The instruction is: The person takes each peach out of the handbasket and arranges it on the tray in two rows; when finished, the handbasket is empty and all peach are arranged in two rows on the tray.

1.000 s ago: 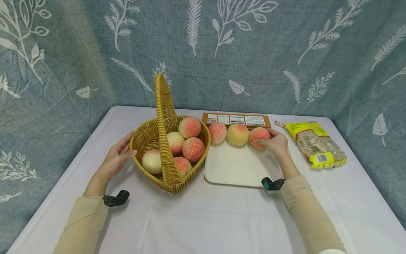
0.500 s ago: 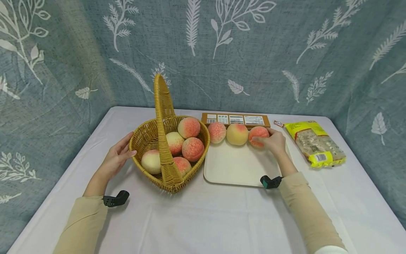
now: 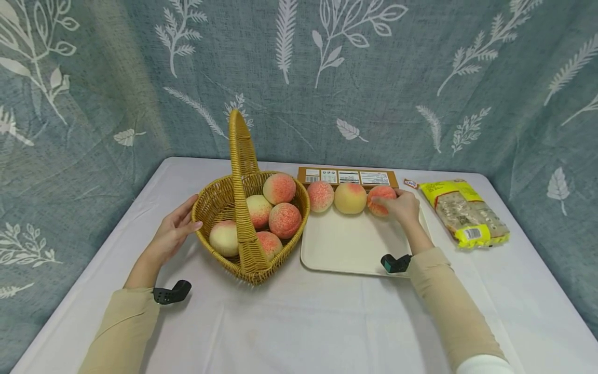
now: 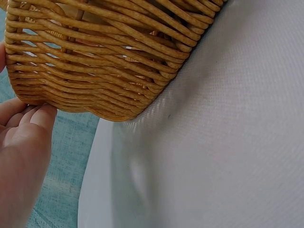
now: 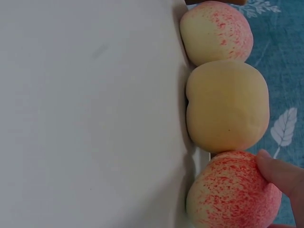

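You are setting a third peach in the row at the tray's far edge while steadying the basket.

Nearest you, your left hand (image 3: 174, 232) is resting with relaxed, straight fingers against the near-left wall of the wicker basket (image 3: 210, 208), gripping nothing. Your right hand (image 3: 403, 206) is curling its grip round the reddest peach (image 3: 379, 199), which is sitting at the far-right corner of the cream tray (image 3: 355, 244), touching the pale peach (image 3: 350, 197). Judging by this, your next move calls for letting go gently so the row is not nudged. Farther back on the counter, the brown box (image 3: 348, 176) is showing barcode labels and the yellow packet (image 3: 462, 210) print, both too small to read.
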A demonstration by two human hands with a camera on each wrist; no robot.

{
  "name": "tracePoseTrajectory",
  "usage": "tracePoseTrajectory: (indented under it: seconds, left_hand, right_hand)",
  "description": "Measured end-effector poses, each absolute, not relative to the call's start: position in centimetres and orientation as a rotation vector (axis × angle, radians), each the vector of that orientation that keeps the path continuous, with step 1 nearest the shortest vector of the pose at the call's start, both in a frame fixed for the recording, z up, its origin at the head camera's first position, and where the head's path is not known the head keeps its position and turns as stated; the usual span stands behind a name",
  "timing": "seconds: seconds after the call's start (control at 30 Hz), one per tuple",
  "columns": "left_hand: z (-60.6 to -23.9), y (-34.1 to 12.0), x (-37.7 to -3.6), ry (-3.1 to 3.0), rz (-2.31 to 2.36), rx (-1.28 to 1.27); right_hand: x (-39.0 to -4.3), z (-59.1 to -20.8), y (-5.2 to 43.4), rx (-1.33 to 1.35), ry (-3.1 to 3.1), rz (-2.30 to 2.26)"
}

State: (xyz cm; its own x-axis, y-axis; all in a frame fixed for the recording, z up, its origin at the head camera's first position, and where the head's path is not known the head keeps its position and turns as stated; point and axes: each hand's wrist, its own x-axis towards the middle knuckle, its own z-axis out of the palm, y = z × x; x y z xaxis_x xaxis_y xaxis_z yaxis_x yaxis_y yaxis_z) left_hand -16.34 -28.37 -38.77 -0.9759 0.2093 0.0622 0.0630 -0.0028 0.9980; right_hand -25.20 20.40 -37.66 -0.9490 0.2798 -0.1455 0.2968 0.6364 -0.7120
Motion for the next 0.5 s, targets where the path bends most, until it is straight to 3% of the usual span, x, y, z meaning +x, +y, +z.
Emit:
tracePoseTrajectory:
  seconds: [0.5]
  left_hand:
    - [-38.71,-28.35,-16.31,2.137,2.143,0.296]
  right_hand:
    - [-25.33,-37.42,20.88,0.455,2.814,-1.225]
